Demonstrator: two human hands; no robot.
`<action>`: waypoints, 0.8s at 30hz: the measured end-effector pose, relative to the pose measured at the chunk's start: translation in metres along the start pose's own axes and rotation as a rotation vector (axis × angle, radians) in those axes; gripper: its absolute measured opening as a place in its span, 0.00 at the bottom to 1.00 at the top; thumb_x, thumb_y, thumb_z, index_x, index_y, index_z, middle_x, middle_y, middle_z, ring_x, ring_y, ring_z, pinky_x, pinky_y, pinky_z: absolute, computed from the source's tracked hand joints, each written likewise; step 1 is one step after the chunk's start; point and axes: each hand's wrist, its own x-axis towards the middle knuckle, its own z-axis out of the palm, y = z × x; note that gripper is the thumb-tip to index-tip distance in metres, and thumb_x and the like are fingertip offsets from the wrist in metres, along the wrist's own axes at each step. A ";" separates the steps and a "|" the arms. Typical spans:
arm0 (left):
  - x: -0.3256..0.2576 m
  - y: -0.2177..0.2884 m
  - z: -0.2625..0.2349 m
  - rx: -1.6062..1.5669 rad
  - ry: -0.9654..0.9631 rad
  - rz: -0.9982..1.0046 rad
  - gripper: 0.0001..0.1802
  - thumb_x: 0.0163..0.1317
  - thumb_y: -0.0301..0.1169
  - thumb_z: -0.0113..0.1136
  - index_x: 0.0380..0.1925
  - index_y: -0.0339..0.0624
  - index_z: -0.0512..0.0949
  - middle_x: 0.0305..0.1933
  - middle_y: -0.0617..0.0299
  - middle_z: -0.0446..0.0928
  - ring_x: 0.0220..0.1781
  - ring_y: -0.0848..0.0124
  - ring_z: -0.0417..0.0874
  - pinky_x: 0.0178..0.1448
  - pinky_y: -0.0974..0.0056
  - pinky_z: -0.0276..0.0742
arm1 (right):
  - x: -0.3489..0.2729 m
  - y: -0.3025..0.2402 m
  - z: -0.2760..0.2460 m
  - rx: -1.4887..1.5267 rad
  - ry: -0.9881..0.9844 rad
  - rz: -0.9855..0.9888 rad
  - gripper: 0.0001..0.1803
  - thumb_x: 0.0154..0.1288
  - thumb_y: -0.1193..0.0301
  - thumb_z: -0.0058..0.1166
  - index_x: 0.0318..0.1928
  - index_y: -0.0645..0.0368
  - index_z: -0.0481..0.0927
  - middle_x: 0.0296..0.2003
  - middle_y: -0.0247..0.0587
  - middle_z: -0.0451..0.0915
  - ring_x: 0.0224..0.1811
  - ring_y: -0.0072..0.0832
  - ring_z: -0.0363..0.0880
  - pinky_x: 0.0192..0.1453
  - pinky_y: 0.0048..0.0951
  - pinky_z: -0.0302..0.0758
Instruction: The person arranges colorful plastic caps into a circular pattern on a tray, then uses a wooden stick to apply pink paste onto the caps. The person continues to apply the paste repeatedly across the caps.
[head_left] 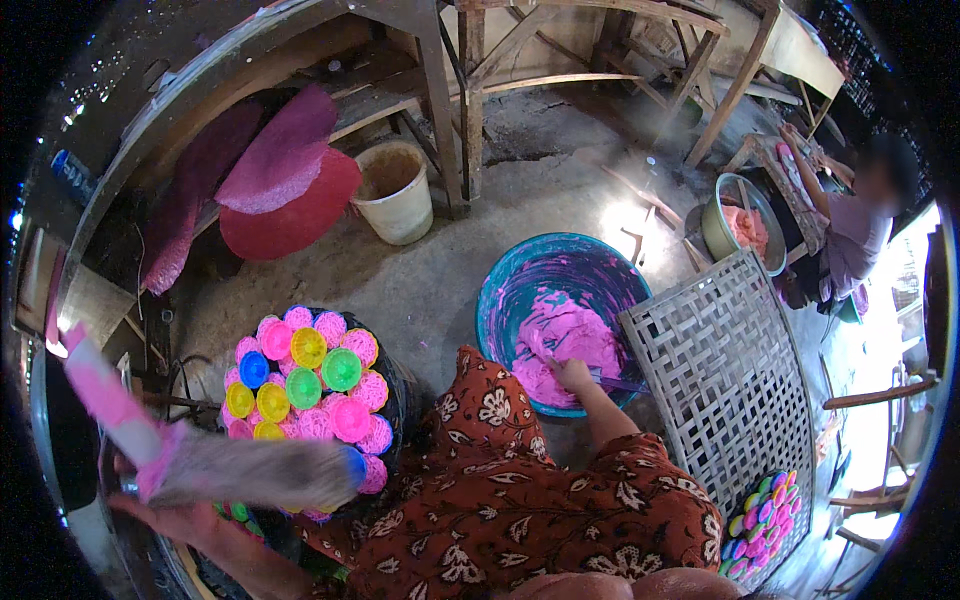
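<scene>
On the left, my left hand (150, 512) grips a long, bent-looking tool (250, 468). Its grey, wood-like part is smeared by motion, and its pale upper end is coated with pink paste; some of my fingers are hidden behind it. My right hand (572, 375) reaches into a teal basin (492, 290), its fingers closed in soft pink dough (580, 335). A purple flat stick (622, 383) lies in the dough beside that hand. Below the grey tool stand several small colored cups (341, 369), blue, yellow, green and pink, among pink stringy mounds (330, 328).
A woven bamboo rack (735, 350) leans right of the basin, with colored cups (765, 520) near its lower end. Farther off are a white bucket (395, 200), red round sheets (290, 210) and wooden frames (470, 110). At right, another person (858, 230) sits near a tub of orange dough (745, 228).
</scene>
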 end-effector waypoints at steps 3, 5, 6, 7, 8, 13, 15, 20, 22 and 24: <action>0.007 -0.030 0.004 0.056 0.114 -0.008 0.23 0.61 0.44 0.52 0.54 0.47 0.69 0.59 0.49 0.67 0.62 0.55 0.66 0.65 0.42 0.58 | -0.028 0.011 -0.056 0.692 -0.249 0.124 0.09 0.60 0.72 0.51 0.35 0.64 0.80 0.20 0.39 0.76 0.15 0.24 0.70 0.17 0.25 0.62; 0.023 -0.072 0.021 0.214 0.065 -0.007 0.19 0.58 0.35 0.54 0.49 0.46 0.70 0.53 0.50 0.70 0.56 0.56 0.71 0.59 0.46 0.66 | -0.056 0.015 -0.094 0.951 -0.272 0.023 0.12 0.61 0.69 0.53 0.40 0.65 0.79 0.17 0.32 0.71 0.13 0.18 0.65 0.15 0.20 0.56; 0.033 -0.088 0.041 0.292 -0.031 -0.020 0.18 0.54 0.30 0.55 0.47 0.44 0.70 0.50 0.52 0.70 0.51 0.58 0.74 0.54 0.51 0.72 | -0.078 0.001 -0.124 0.921 -0.255 -0.028 0.14 0.61 0.68 0.53 0.43 0.66 0.78 0.17 0.30 0.70 0.13 0.18 0.64 0.15 0.20 0.55; 0.036 -0.104 0.074 0.485 0.049 -0.031 0.15 0.53 0.29 0.55 0.42 0.43 0.72 0.43 0.55 0.73 0.45 0.60 0.76 0.53 0.53 0.73 | -0.096 -0.013 -0.150 0.887 -0.233 -0.084 0.17 0.61 0.66 0.54 0.45 0.66 0.77 0.16 0.29 0.68 0.13 0.17 0.62 0.15 0.20 0.54; 0.041 -0.119 0.080 0.543 0.043 -0.113 0.12 0.52 0.29 0.56 0.38 0.42 0.73 0.38 0.58 0.74 0.40 0.64 0.76 0.49 0.57 0.73 | -0.109 -0.023 -0.168 0.923 -0.243 -0.174 0.19 0.61 0.64 0.54 0.47 0.67 0.76 0.16 0.28 0.67 0.13 0.17 0.61 0.15 0.19 0.53; 0.063 -0.215 0.102 1.297 -0.394 -0.065 0.20 0.43 0.44 0.65 0.33 0.42 0.79 0.33 0.60 0.78 0.33 0.65 0.79 0.41 0.61 0.76 | -0.165 -0.073 -0.228 1.033 -0.405 -0.493 0.29 0.62 0.54 0.52 0.51 0.70 0.72 0.15 0.28 0.64 0.13 0.15 0.56 0.16 0.19 0.50; 0.065 -0.233 0.124 1.535 -0.614 -0.249 0.23 0.42 0.45 0.66 0.37 0.45 0.79 0.42 0.49 0.76 0.44 0.53 0.77 0.49 0.56 0.73 | -0.169 -0.087 -0.240 0.968 -0.521 -0.636 0.31 0.61 0.53 0.53 0.52 0.71 0.72 0.16 0.29 0.64 0.14 0.15 0.56 0.17 0.19 0.51; 0.063 -0.237 0.131 1.412 -0.725 -0.110 0.24 0.43 0.44 0.64 0.42 0.48 0.78 0.42 0.51 0.76 0.45 0.52 0.77 0.50 0.56 0.73 | -0.179 -0.134 -0.303 0.003 0.058 -1.117 0.23 0.62 0.55 0.51 0.49 0.61 0.76 0.21 0.35 0.74 0.23 0.28 0.73 0.26 0.31 0.67; 0.059 -0.229 0.128 1.443 -0.738 -0.108 0.23 0.44 0.45 0.63 0.41 0.49 0.78 0.43 0.51 0.75 0.46 0.52 0.76 0.50 0.55 0.73 | -0.220 -0.178 -0.350 -0.446 0.226 -0.912 0.22 0.59 0.57 0.53 0.50 0.55 0.76 0.27 0.35 0.78 0.30 0.36 0.78 0.33 0.35 0.72; 0.051 -0.231 0.123 1.505 -0.712 -0.109 0.20 0.46 0.46 0.61 0.39 0.50 0.79 0.44 0.51 0.75 0.47 0.52 0.76 0.50 0.54 0.73 | -0.241 -0.222 -0.366 -0.681 0.396 -1.048 0.24 0.53 0.60 0.56 0.51 0.50 0.76 0.30 0.33 0.77 0.32 0.36 0.77 0.33 0.32 0.72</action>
